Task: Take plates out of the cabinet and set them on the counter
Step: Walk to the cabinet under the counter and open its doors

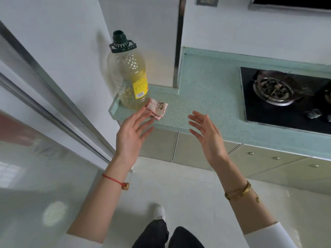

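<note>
The pale green speckled counter [206, 97] runs from the left corner to the right, with beige cabinet doors [189, 149] shut beneath it. No plates are in view. My left hand [131, 133] hovers in front of the counter's left front edge, fingers straight and spread, holding nothing. My right hand [206, 133] floats at the same height a little to the right, palm turned inward, fingers relaxed and empty. Both hands are clear of the counter and the doors.
A large oil bottle [129, 72] with a green cap stands at the counter's left end, a folded pink cloth [157, 108] beside it. A black gas hob [286, 97] is set into the counter on the right. A sliding glass door frame [53, 97] is at left.
</note>
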`<action>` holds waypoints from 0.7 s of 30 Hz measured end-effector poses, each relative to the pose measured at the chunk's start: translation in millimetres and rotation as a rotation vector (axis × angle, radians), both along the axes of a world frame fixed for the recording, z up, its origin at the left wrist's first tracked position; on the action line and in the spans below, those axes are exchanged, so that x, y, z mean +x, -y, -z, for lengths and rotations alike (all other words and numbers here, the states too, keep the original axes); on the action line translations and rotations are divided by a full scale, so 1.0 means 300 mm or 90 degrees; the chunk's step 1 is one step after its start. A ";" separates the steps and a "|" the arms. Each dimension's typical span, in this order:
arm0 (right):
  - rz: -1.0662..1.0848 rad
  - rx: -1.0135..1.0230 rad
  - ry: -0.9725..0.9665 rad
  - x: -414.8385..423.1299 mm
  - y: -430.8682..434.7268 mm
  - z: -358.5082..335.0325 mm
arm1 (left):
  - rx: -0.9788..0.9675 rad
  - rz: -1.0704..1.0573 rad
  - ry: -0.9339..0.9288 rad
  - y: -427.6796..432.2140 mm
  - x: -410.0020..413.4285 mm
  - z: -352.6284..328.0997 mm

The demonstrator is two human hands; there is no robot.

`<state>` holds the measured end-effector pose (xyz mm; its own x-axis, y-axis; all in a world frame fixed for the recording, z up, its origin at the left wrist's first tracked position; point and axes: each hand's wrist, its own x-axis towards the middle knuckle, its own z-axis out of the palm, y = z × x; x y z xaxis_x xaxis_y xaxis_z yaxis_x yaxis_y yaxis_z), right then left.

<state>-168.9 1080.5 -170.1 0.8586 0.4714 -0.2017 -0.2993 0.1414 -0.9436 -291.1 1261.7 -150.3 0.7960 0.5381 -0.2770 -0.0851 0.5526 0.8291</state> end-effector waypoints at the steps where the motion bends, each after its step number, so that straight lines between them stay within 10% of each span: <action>1: 0.000 -0.006 -0.002 -0.006 0.006 0.023 | 0.001 -0.002 -0.012 0.009 -0.004 0.020; 21: -0.017 -0.020 0.209 0.165 -0.058 1.051 | -0.035 -0.012 -0.005 0.018 0.364 1.058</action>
<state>-119.4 1098.0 -485.4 0.8679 0.4919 0.0686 0.0181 0.1068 -0.9941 -181.9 1256.2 -467.6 0.7833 0.5370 -0.3130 -0.0889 0.5952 0.7986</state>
